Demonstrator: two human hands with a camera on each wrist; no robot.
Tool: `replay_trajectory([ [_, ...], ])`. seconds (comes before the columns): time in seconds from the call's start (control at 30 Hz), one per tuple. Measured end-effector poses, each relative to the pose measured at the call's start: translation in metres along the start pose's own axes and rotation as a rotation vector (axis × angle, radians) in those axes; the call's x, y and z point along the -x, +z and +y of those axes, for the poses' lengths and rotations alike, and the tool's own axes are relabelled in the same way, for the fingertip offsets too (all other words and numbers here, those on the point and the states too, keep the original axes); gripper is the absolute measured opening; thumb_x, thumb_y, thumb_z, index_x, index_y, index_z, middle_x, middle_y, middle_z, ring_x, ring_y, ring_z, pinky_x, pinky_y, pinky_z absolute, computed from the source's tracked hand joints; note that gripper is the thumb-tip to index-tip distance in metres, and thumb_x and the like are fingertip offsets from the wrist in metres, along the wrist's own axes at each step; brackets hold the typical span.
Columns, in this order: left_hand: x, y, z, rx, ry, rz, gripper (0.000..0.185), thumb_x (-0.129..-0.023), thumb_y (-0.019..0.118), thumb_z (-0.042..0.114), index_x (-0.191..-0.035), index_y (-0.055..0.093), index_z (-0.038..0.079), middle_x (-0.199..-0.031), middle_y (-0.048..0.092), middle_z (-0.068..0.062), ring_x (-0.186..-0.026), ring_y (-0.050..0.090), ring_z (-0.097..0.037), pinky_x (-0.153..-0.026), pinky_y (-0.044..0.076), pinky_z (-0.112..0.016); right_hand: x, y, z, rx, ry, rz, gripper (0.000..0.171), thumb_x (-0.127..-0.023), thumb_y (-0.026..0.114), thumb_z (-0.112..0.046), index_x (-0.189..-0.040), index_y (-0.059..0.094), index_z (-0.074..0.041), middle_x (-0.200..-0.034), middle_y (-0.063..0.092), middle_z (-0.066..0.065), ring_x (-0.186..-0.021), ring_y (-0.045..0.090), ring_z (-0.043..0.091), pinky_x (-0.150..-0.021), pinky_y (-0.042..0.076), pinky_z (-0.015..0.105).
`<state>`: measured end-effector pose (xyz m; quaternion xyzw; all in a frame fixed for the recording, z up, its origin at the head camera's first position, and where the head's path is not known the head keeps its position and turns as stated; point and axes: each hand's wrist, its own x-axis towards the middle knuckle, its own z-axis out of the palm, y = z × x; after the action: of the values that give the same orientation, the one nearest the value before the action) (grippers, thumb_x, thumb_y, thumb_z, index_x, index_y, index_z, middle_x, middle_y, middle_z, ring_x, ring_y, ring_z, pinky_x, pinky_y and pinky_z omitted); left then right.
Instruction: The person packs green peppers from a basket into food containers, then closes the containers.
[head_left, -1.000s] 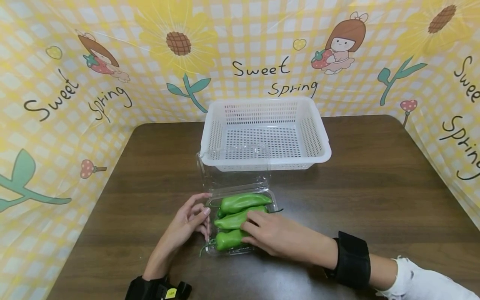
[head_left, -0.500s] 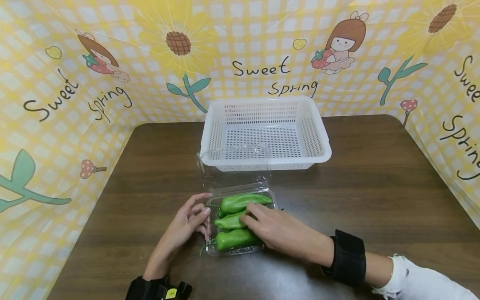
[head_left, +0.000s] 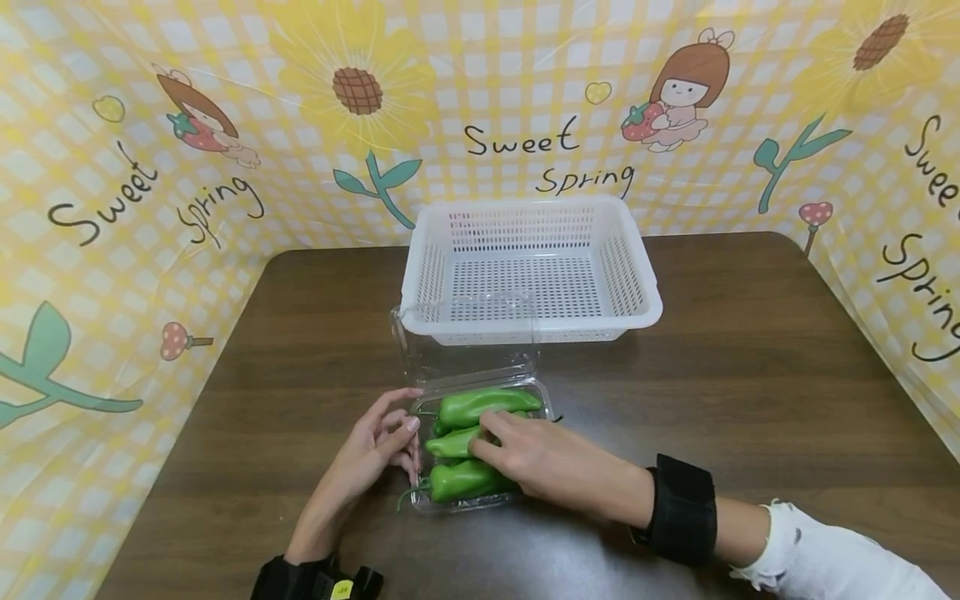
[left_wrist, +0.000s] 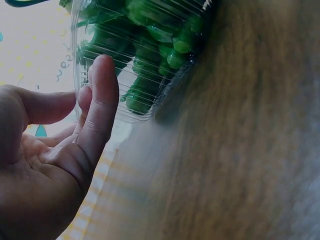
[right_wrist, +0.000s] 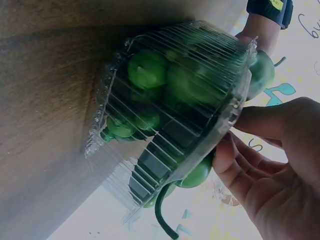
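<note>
An open clear plastic clamshell box (head_left: 547, 400) full of long green peppers lies in front of me in the head view. Its top layer shows a back pepper (head_left: 480, 407), a middle pepper (head_left: 448, 444) and a front pepper (head_left: 463, 481). My left hand (head_left: 375, 437) holds the box's left side, thumb at the rim and fingers against the outer wall. Over the box, my right hand (head_left: 536, 454) pinches the middle pepper between thumb and fingers, hiding its right part. In the right wrist view, a dark curved stem (right_wrist: 162, 215) hangs over the rim, and more peppers (right_wrist: 147, 70) lie below.
Behind the box a white perforated plastic basket (head_left: 641, 312) stands on the brown wooden table (head_left: 720, 358). The raised clear lid (head_left: 465, 354) overlaps the basket's front in this view. A yellow checked cloth (head_left: 495, 50) with printed flowers surrounds the table.
My right hand has shifted left and its fingers have moved from over the front and middle peppers onto the middle one. The left hand and the box have stayed in place.
</note>
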<state>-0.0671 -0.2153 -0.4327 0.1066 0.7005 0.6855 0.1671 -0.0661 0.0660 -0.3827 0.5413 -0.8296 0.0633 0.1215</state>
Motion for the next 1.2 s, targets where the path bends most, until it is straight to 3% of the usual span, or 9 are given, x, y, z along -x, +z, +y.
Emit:
replay_trajectory([
  [0.63, -0.001, 0.001, 0.001, -0.003, -0.001, 0.002, 0.048, -0.105, 0.05, 0.013, -0.147, 0.031, 0.005, -0.083, 0.057, -0.012, -0.064, 0.066, -0.021, -0.055, 0.057, -0.051, -0.002, -0.001, -0.001, 0.009, -0.036, 0.011, 0.039, -0.08, 0.071, -0.001, -0.115, 0.059, -0.013, -0.104, 0.053, -0.002, -0.091, 0.056, 0.009, -0.076, 0.055, 0.02],
  [0.93, -0.001, 0.002, 0.003, -0.009, -0.002, 0.003, 0.048, -0.105, 0.05, 0.013, -0.148, 0.031, 0.005, -0.083, 0.057, -0.012, -0.064, 0.066, -0.02, -0.056, 0.057, -0.051, -0.003, -0.007, 0.006, -0.03, -0.028, 0.09, 0.038, -0.088, 0.066, -0.004, -0.124, 0.057, -0.011, -0.108, 0.056, 0.0, -0.088, 0.058, 0.009, -0.078, 0.055, 0.021],
  [1.2, 0.0, 0.002, 0.003, -0.015, 0.011, -0.002, 0.047, -0.105, 0.049, 0.012, -0.147, 0.03, 0.004, -0.083, 0.057, -0.014, -0.064, 0.066, -0.02, -0.055, 0.057, -0.051, -0.004, -0.025, 0.02, -0.015, -0.026, 0.159, 0.037, -0.087, 0.065, 0.0, -0.123, 0.06, -0.006, -0.108, 0.057, 0.004, -0.09, 0.061, 0.012, -0.075, 0.055, 0.02],
])
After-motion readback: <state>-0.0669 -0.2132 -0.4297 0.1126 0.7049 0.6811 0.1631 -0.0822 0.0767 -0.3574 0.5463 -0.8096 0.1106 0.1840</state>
